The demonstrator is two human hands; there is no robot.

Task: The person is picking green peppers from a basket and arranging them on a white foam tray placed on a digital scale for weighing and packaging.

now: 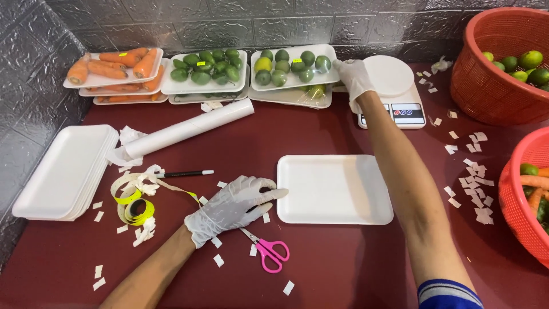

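Scissors: I see pink-handled scissors [267, 250] nearest me on the dark red desk [331, 269], blades running up under my left hand.
Left hand: my gloved left hand [233, 208] lies palm down on the desk, fingers loosely spread, fingertips touching the left edge of the empty tray; it grips nothing that I can see.
Tray: the empty white foam tray [335, 189] sits flat mid-desk, between my two arms.
Scraps: small white paper scraps [219, 260] are scattered about the left hand, with more of them off to the right by the baskets.
Tape: a yellow tape roll [136, 207] with a loose tail lies left of the hand, a black pen [184, 173] just beyond it.
Tray stack: a stack of empty white trays [63, 171] is at the far left.
Film: a white roll [189, 127] lies slanted behind the pen.
Baskets: two red baskets [486, 74] on the right hold limes, the nearer one carrots too.
Right hand: my gloved right hand [353, 77] is stretched far forward, fingers curled onto the right end of the lime tray, beside the scale.
Scale: a white kitchen scale [394, 91] stands just right of that hand.
Back row: at the wall, the lime tray [291, 67], a tray of darker green fruit [205, 71] and stacked trays of carrots [117, 68].
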